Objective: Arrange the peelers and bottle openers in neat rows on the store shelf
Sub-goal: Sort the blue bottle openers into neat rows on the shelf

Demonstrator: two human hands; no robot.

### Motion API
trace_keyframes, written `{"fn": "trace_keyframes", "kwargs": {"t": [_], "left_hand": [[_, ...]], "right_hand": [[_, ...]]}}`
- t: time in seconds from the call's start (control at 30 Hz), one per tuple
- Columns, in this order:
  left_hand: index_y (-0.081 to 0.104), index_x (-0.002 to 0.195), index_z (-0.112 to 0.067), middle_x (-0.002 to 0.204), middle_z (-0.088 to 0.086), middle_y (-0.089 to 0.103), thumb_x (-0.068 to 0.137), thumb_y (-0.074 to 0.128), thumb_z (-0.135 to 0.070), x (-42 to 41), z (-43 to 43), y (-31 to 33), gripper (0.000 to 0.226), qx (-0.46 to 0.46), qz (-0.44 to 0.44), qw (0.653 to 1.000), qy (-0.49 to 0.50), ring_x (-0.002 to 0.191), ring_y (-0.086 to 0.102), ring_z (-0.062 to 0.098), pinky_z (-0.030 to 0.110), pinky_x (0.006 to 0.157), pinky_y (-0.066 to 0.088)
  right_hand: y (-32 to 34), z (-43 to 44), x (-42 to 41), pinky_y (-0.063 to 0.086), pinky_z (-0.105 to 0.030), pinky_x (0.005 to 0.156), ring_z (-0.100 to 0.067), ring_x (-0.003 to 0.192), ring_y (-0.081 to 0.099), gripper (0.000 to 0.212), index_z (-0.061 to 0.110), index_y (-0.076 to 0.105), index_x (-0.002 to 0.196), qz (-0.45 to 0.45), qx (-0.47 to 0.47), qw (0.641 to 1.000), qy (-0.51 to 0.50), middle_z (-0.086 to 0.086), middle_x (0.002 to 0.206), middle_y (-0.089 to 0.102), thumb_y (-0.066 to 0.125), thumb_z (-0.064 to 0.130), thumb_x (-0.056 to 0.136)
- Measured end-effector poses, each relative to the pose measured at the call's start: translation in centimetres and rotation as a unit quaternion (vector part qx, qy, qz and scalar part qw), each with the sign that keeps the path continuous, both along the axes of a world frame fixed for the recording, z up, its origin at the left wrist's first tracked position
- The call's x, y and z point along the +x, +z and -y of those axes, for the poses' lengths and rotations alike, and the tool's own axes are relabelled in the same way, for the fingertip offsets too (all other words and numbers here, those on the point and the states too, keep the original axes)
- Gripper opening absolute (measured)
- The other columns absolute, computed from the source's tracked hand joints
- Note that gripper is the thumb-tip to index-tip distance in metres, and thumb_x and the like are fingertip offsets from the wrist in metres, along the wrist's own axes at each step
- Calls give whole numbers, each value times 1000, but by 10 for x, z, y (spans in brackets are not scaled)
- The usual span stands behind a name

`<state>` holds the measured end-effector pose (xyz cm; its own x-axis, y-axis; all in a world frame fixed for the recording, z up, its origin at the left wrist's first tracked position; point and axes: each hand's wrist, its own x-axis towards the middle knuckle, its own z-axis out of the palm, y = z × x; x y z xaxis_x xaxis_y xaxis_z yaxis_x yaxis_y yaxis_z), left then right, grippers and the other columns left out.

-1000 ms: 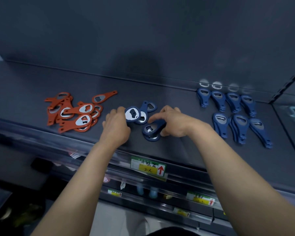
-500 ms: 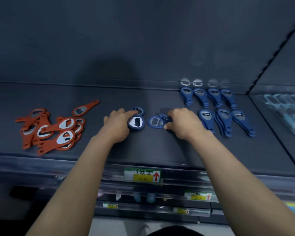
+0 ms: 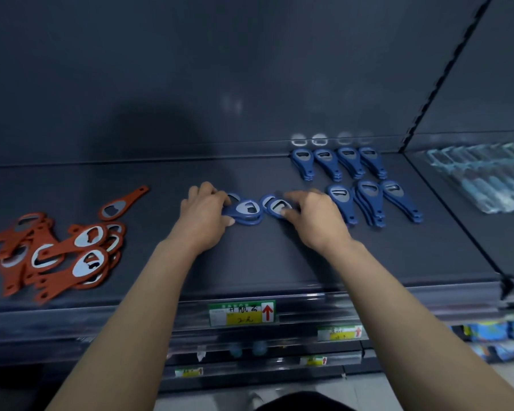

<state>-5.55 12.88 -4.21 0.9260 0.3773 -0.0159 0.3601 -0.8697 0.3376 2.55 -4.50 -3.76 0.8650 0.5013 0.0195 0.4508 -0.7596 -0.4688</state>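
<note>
On the dark shelf (image 3: pixel 264 262) my left hand (image 3: pixel 204 216) grips a small stack of blue bottle openers (image 3: pixel 245 212) by their handles, heads pointing right. My right hand (image 3: pixel 315 216) pinches another pair of blue bottle openers (image 3: pixel 275 206) just to the right, heads pointing left. Right of my hands, blue openers lie in two rows: a back row (image 3: pixel 339 163) of several stacks and a front row (image 3: pixel 371 203) of three stacks. A loose heap of orange bottle openers (image 3: pixel 60 247) lies at the left, with one orange opener (image 3: pixel 122 203) apart from it.
A vertical slotted divider (image 3: pixel 445 69) bounds the shelf bay on the right. Beyond it lie pale teal packaged items (image 3: pixel 481 179). A green and yellow price label (image 3: pixel 242 312) sits on the shelf's front rail, with lower shelves and more labels beneath.
Both hands have drawn their blue openers toward each other at mid-shelf. The view has shifted right and up, so the orange heap sits further left in frame.
</note>
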Motion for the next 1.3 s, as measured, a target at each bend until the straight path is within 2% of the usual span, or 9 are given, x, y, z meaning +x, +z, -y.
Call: {"fn": "trace_keyframes", "kwargs": {"t": [0.07, 0.2, 0.3, 0.43, 0.6, 0.7, 0.87, 1.07, 1.3], "left_hand": [[54, 119, -12, 120, 9, 46, 90, 59, -23, -2, 0, 0, 31, -9, 2, 1000, 9, 114, 38, 26, 35, 95, 31], [53, 115, -5, 114, 14, 53, 89, 61, -20, -7, 2, -1, 30, -31, 49, 997, 50, 107, 46, 29, 34, 87, 37], [51, 109, -5, 108, 15, 56, 90, 60, -20, -10, 5, 0, 26, -42, 67, 993, 90, 97, 51, 32, 37, 76, 39], [50, 107, -3, 104, 17, 58, 90, 59, -20, -11, 12, 0, 25, -52, 98, 986, 122, 93, 53, 35, 37, 70, 37], [50, 110, 1, 108, 21, 58, 92, 57, -22, -12, 16, 2, 30, -38, 118, 978, 165, 100, 53, 40, 39, 73, 37], [49, 113, 2, 112, 22, 57, 92, 57, -23, -15, 16, 1, 33, -24, 99, 976, 193, 105, 51, 40, 38, 71, 35], [50, 114, 2, 113, 22, 56, 91, 59, -27, -15, 15, -4, 38, -28, 74, 980, 183, 106, 51, 37, 39, 75, 38], [53, 109, 0, 108, 19, 58, 87, 64, -20, -5, 24, -3, 32, -23, 57, 988, 144, 98, 53, 34, 36, 72, 37], [57, 104, 1, 101, 17, 60, 86, 64, -18, 9, 38, -3, 27, -36, 78, 988, 127, 87, 53, 29, 33, 68, 36]], "right_hand": [[3, -1, -3, 46, -36, 84, -35, 107, 52, 48, 13, 50, 128, -17, -3, 1000, -18, -16, 112, 57, 66, 30, 86], [2, -5, -4, 37, -31, 66, -35, 96, 56, 28, 4, 51, 90, -4, -42, 997, -59, -19, 103, 61, 68, 26, 85], [2, -6, -5, 35, -31, 63, -35, 93, 58, 33, 7, 45, 75, -12, -35, 995, -88, -16, 89, 58, 67, 29, 85], [-1, -5, -10, 37, -35, 71, -35, 102, 53, 35, 0, 54, 103, 36, -45, 993, -99, -18, 106, 58, 62, 31, 89], [-3, -8, -7, 41, -38, 89, -32, 112, 47, 33, 5, 56, 116, 71, -40, 995, -50, -15, 114, 58, 59, 26, 91], [-3, -9, -8, 41, -36, 83, -33, 111, 48, 29, 5, 55, 117, 52, -49, 996, -50, -16, 115, 57, 59, 19, 92], [-3, -9, -8, 36, -30, 66, -33, 96, 56, 10, 1, 54, 97, 45, -65, 994, -79, -18, 103, 61, 57, 3, 88], [-5, -1, -5, 42, -32, 66, -35, 100, 59, 19, -1, 49, 109, 50, -69, 987, -138, -21, 109, 60, 52, 5, 91], [-3, 10, -5, 37, -30, 64, -33, 100, 58, 19, -1, 48, 110, 36, -74, 986, -145, -20, 109, 59, 50, 4, 91]]}}
